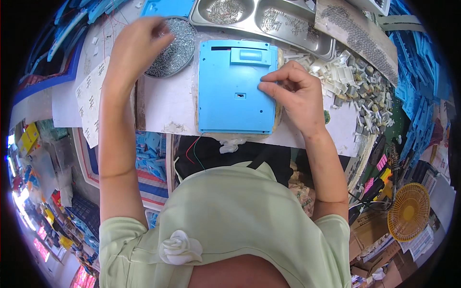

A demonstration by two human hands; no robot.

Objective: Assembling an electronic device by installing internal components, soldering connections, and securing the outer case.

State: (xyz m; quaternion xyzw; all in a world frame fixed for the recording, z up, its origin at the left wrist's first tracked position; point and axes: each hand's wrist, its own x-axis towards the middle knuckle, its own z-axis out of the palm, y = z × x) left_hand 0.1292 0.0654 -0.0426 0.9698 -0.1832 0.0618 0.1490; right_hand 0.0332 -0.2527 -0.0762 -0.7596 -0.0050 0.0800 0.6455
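A flat light-blue plastic casing (225, 105) lies in front of me, with a raised rectangular piece near its top and a small slot at the middle. Over its right edge hovers or rests my right hand (300, 93), thumb and forefinger drawn together in a pinch; anything between them is too small to make out. At the far left, my left hand (141, 45) is above the rim of a round dish of small metal screws (175, 50). Its fingers are curled and smeared by motion, so what they hold is unclear.
A steel tray (257, 24) with small metal parts in its compartments stands at the back. White plastic pieces (343, 72) are heaped at right, below a board of metal parts (357, 36). Paper (91, 101) lies left. Red and green wires (194, 151) hang below the casing.
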